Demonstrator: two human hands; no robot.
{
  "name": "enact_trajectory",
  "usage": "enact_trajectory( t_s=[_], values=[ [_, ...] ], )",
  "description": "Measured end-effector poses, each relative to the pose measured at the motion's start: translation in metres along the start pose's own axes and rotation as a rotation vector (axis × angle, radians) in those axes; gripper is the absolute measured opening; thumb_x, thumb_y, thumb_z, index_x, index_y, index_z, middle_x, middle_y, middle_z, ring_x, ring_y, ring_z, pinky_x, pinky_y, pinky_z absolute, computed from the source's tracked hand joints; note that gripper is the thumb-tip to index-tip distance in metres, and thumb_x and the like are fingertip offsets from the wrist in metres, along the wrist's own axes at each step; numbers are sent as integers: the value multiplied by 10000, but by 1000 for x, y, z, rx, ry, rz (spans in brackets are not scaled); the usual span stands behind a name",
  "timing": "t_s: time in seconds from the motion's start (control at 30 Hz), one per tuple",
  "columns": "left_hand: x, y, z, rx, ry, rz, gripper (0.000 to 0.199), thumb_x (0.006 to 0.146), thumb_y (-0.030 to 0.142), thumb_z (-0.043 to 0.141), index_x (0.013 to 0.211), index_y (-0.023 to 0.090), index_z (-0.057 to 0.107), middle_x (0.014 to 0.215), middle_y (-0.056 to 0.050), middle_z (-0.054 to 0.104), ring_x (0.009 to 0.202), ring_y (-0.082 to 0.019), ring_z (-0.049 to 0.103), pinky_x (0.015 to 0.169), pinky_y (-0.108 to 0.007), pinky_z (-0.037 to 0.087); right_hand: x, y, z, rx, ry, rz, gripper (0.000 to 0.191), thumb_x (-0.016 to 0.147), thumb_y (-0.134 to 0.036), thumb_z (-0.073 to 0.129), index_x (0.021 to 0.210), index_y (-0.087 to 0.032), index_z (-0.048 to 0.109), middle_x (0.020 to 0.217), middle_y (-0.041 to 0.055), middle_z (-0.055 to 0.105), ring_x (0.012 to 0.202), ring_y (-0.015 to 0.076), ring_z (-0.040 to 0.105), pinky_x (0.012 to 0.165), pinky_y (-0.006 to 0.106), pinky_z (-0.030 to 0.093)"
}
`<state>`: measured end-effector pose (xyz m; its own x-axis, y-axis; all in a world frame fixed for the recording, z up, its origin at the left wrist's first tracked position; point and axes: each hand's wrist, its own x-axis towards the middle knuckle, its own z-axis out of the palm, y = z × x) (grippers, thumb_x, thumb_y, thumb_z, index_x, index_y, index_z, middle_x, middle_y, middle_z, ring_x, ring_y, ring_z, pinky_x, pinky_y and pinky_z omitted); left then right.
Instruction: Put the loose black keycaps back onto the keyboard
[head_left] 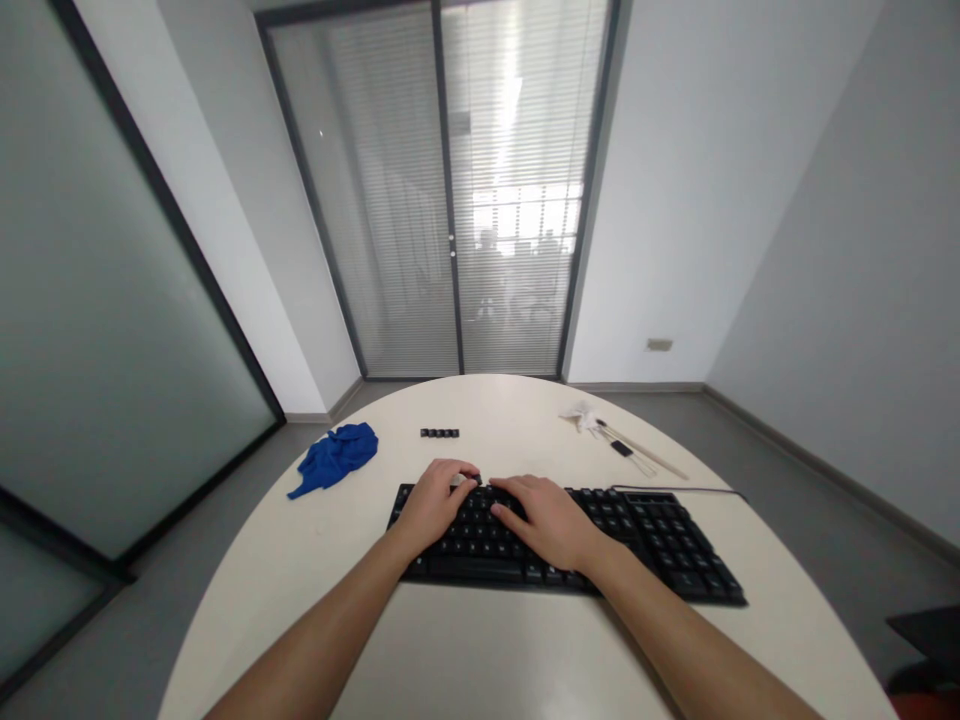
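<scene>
A black keyboard (480, 572) lies across the table under both hands. My left hand (439, 497) is over its upper left part, thumb and index finger pinched on a small black keycap (475, 479) at the top edge. My right hand (544, 515) rests on the middle of the keyboard, fingers apart, thumb and fingertips touching the keys around the upper rows; nothing shows in its grasp. Beyond the keyboard, a short row of loose black keycaps (439, 433) stands on the table.
A crumpled blue cloth (337, 457) lies at the table's left. At the right back are a white tuft (581, 415), thin sticks (649, 450) and a small black item (621, 448). The keyboard cable (690, 489) runs to the right edge of the round table (300, 600).
</scene>
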<state>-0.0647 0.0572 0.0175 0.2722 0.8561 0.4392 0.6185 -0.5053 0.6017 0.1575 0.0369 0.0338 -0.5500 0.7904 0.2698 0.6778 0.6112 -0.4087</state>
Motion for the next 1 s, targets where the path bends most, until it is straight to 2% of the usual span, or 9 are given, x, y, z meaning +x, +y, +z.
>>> enact_trajectory(
  t_s=[0.3,1.0],
  values=[
    [-2,-2,-4,-3,-88,-3,154,921,193,607,1021,219,720,1061,-31,737,1072,-232,616,1016,-395,442,1,0,-1,-1,-5,-5,440,1001,-453,476,1328,-189,605,1250,107,698,1133,277,636,1008,435,454],
    [-4,3,-2,70,-91,68,159,941,176,600,1016,201,737,1002,-56,725,1001,-237,614,955,-390,471,1,-2,-2,-6,-21,15,439,998,-447,482,1331,-187,601,1233,110,699,1124,272,631,1006,425,450]
  ],
)
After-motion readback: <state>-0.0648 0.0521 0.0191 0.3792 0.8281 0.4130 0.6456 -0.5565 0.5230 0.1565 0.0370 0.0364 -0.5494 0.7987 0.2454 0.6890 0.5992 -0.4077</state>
